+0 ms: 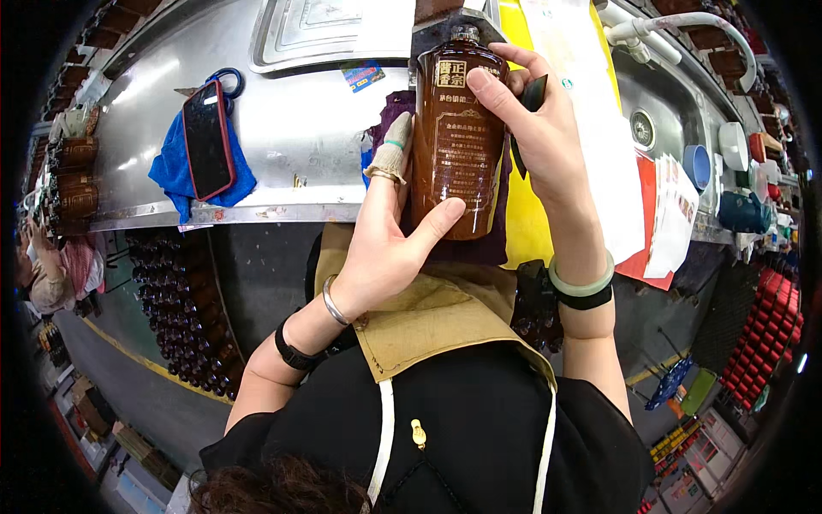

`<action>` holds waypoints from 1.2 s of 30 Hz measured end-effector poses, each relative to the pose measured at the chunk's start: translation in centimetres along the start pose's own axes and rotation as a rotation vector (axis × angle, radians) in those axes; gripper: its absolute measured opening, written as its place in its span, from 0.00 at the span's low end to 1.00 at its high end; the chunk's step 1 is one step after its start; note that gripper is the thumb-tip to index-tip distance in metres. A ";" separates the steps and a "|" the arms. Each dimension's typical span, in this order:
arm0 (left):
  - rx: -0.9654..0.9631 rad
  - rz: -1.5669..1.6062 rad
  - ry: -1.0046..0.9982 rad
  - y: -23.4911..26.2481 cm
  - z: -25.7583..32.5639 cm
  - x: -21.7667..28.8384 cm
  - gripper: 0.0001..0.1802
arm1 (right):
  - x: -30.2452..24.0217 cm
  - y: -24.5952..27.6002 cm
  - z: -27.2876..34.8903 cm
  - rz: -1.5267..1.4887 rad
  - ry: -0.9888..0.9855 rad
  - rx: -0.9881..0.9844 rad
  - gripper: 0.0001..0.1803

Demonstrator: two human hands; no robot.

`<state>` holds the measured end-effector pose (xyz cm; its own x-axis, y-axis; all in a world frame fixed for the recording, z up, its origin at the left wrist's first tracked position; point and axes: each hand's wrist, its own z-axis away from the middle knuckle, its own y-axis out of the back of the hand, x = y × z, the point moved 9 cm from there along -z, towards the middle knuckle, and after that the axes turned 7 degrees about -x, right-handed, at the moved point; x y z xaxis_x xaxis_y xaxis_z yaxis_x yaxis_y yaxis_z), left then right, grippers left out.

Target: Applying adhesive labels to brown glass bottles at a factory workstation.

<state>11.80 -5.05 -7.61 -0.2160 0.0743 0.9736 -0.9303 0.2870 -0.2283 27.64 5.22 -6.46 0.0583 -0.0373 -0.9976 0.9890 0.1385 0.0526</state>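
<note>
A brown glass bottle (454,171) with gold lettering and a clear stopper-like top stands or leans over the near edge of the metal counter, its top pointing away from me. My left hand (385,248) grips its lower left side, thumb across the front and cloth covers on some fingers. At the upper right of the bottle is my right hand (548,141), its thumb near the shoulder and a finger reaching toward the neck. A dark, pointed, flat piece (533,96) shows among its curled fingers; its kind is unclear. Dark purple cloth (396,110) lies behind the bottle.
Left on the counter, a red-cased phone (207,141) lies on a blue cloth (173,171) beside blue-handled scissors (229,81). A metal tray (291,34) is behind. Yellow and white sheets (604,171) lie right, before a sink (676,103). Many dark bottles (184,317) stand below left.
</note>
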 end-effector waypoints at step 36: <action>0.021 -0.063 -0.027 0.2 0.2 0.0 0.52 | -11.4 -5.2 2.9 0.940 0.664 -0.498 0.18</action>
<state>11.49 -5.21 -7.63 -0.1643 0.0309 0.9859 -0.9482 0.2706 -0.1665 22.25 2.07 4.79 0.4897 0.7636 -0.4208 0.4346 0.2046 0.8771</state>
